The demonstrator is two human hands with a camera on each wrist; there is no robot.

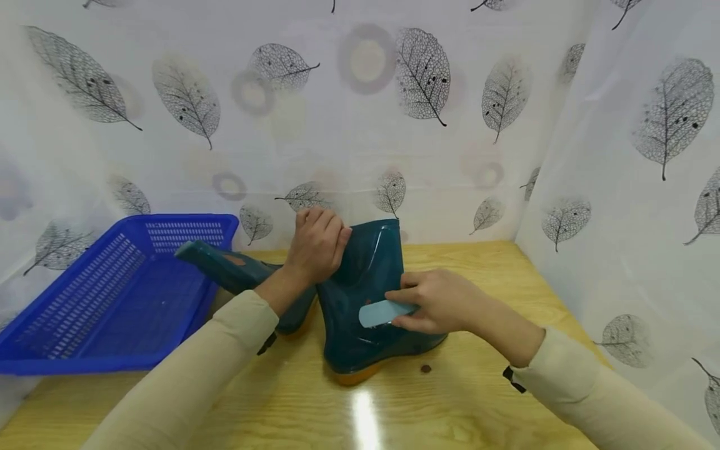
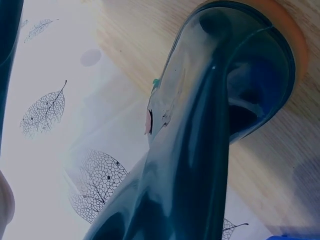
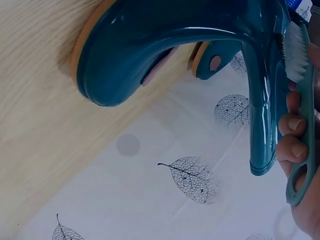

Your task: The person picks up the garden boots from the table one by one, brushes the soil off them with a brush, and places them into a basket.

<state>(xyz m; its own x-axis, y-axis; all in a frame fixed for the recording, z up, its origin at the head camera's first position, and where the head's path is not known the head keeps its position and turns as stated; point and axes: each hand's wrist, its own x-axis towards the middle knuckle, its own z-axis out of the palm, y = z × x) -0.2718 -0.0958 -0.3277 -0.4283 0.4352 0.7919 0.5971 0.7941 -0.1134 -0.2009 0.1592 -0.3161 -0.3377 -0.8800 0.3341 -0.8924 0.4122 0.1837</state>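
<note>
A dark teal rubber boot [image 1: 360,269] with an orange sole stands on the wooden table, toe pointing right. My left hand [image 1: 317,244] grips the top of its shaft. In my right hand [image 1: 441,303] is a light blue scrub brush [image 1: 379,314], held by its handle against the boot's side. White bristles [image 3: 296,52] face the boot in the right wrist view. A second teal boot [image 1: 236,272] sits behind my left forearm, its shaft leaning left towards the basket. This boot [image 2: 190,155] fills much of the left wrist view.
A blue plastic basket [image 1: 126,300] with perforated sides stands at the left of the table [image 1: 478,400]. Leaf-patterned white curtain [image 1: 349,125] hangs behind and to the right. A small brown spot [image 1: 425,369] lies on the table near the boot's toe.
</note>
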